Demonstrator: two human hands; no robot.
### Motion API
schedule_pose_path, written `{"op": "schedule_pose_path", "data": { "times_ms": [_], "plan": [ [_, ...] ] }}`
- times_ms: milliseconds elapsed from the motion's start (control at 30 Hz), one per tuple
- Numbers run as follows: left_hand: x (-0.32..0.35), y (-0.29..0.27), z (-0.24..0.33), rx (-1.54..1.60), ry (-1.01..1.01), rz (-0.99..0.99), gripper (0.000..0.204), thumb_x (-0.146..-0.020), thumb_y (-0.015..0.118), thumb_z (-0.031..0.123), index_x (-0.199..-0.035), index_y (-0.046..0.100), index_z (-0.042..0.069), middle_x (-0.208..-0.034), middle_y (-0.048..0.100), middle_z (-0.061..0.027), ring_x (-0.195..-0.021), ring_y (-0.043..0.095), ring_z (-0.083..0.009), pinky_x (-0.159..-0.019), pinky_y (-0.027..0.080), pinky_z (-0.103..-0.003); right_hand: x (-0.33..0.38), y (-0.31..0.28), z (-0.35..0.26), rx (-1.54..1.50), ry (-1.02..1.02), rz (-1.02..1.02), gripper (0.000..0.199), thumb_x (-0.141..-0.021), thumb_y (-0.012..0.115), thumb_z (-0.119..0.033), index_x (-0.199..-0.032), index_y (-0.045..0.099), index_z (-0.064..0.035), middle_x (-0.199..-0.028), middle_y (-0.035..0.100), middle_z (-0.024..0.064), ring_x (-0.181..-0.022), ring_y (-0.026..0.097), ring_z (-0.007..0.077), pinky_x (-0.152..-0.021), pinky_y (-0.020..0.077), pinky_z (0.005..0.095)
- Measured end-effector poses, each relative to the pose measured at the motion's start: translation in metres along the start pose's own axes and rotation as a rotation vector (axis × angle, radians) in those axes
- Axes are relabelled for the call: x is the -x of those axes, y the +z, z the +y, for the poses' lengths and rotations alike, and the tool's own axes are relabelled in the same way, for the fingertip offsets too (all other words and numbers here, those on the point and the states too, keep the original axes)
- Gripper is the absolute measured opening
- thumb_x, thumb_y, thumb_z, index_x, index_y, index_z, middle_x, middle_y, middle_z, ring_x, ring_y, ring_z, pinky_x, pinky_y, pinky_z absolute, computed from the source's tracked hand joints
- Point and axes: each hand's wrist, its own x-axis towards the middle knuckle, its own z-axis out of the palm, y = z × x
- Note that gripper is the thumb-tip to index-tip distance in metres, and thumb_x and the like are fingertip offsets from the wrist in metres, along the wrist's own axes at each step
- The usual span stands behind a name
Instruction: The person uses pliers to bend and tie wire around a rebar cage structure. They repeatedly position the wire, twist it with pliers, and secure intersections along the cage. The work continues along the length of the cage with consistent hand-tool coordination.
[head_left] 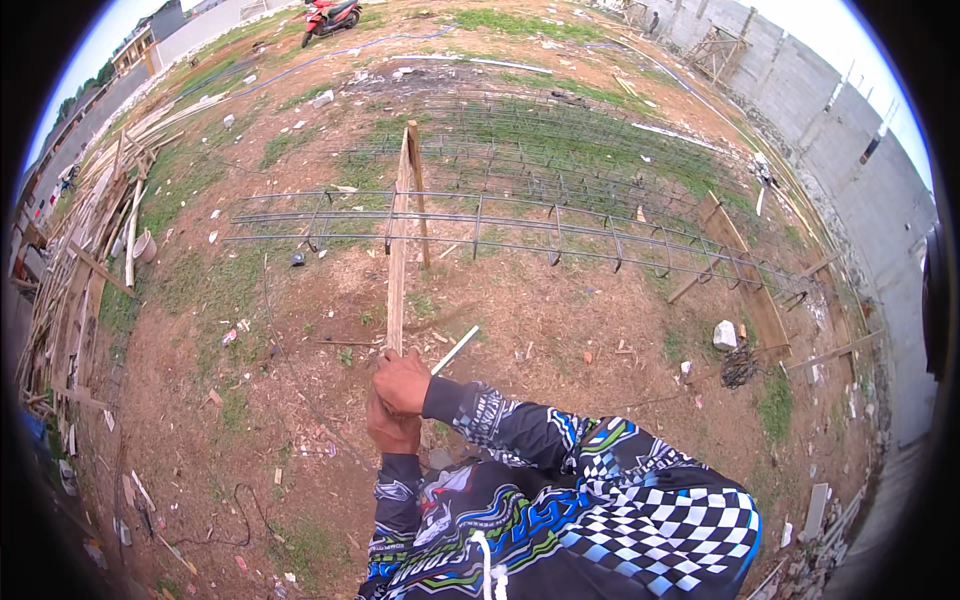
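Observation:
Both my hands grip the near end of a long wooden plank [398, 250] that reaches away from me over bare dirt. My right hand [402, 381] sits on top and my left hand [392, 428] is just below it, both closed around the wood. The plank's far end meets a second wooden piece [417, 180] beside a long steel rebar cage [560, 235] lying across the ground. My sleeves carry a blue, green and checkered pattern.
More rebar cages [560, 150] lie beyond. Stacked timber [80, 260] lines the left edge, a wooden trestle [745, 275] stands at right, a coil of wire [740, 368] and a white block [725, 335] lie nearby. A red motorbike [330, 15] is parked far off; a grey block wall [850, 150] runs along the right.

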Motion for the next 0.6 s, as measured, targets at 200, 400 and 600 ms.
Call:
{"op": "schedule_pose_path", "data": {
  "times_ms": [200, 400, 600],
  "plan": [
    [0.000, -0.002, 0.005, -0.078, 0.085, -0.001, 0.053, -0.079, 0.070, 0.026, -0.122, 0.056, -0.001, -0.112, 0.063, -0.0215, -0.102, 0.060, -0.0433, -0.086, 0.048, -0.047, 0.008, 0.013, -0.002, 0.271, -0.108, 0.149, 0.022, -0.072, 0.067, -0.028, -0.080, 0.072, -0.0083, -0.090, 0.063, 0.0099, -0.092, 0.055, 0.0280, -0.059, 0.0419, 0.0455],
    [-0.001, 0.000, 0.008, -0.089, 0.016, 0.031, 0.058, -0.081, 0.067, 0.021, -0.129, 0.051, -0.006, -0.120, 0.059, -0.0270, -0.108, 0.058, -0.0439, -0.092, 0.046, -0.047, 0.001, -0.011, 0.016, 0.352, -0.138, 0.026, 0.024, -0.076, 0.064, -0.026, -0.085, 0.064, -0.0038, -0.094, 0.059, 0.0131, -0.095, 0.055, 0.0290, -0.070, 0.0450, 0.0478],
    [0.002, 0.006, 0.002, -0.168, 0.048, 0.045, 0.060, -0.080, 0.068, 0.017, -0.133, 0.049, -0.006, -0.127, 0.058, -0.0269, -0.115, 0.056, -0.0430, -0.097, 0.045, -0.046, 0.001, -0.033, 0.022, -0.030, 0.000, -0.214, 0.027, -0.074, 0.067, -0.024, -0.089, 0.060, -0.0023, -0.096, 0.059, 0.0159, -0.098, 0.058, 0.0333, -0.075, 0.0484, 0.0449]
  ]
}}
